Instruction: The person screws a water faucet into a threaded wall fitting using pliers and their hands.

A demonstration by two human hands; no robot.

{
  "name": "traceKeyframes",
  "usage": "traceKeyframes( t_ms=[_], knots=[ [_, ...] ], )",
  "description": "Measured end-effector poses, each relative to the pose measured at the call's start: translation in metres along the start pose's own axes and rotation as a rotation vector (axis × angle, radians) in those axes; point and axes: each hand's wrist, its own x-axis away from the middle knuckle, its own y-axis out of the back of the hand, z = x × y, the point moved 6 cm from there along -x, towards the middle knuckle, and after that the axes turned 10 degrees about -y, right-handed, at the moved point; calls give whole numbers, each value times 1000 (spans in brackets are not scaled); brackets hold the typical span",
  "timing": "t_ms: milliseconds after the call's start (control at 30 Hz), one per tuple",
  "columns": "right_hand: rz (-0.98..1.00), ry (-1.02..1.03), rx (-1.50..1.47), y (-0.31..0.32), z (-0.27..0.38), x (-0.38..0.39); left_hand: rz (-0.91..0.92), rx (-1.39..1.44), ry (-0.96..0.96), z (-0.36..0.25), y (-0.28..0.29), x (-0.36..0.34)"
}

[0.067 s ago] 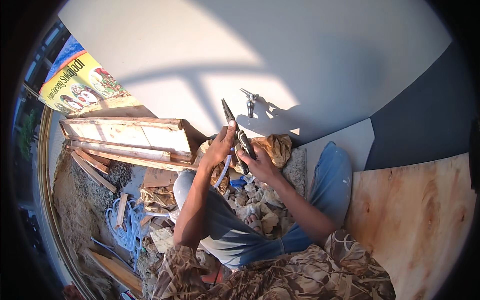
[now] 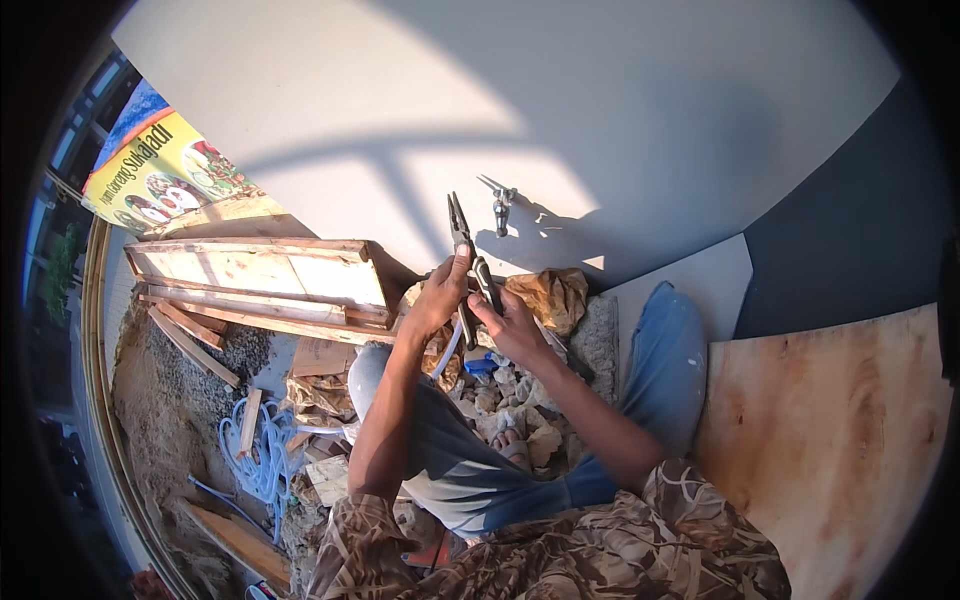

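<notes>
A pair of long-nose pliers points away from me, its jaws slightly parted at the tips with nothing between them. My left hand is closed around the pliers near the pivot, its thumb pressed along the side. At the grips, my right hand holds one handle, while the other handle swings out to the left. A pale hose runs down from beside my left hand; its upper end is hidden. Beyond the pliers, a metal tap sticks out of the light wall.
Timber formwork stands at left, above gravel and sand. A coiled blue-white hose lies below it. Rubble and crumpled brown paper sit between my knees and the wall. A plywood sheet is at right.
The pliers' handles have spread apart, the loose one swinging left, and the jaw tips have parted a little. Both hands stay in nearly the same place.
</notes>
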Motion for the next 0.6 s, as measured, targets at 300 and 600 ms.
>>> traceKeyframes(
  t_ms=[300,600],
  knots=[
    [234,-224,7,19,-15,1,-11,-1,-68,12,-6,5],
    [332,-322,-163,79,-12,5,166,360,16,-10,-35,2]
  ],
)
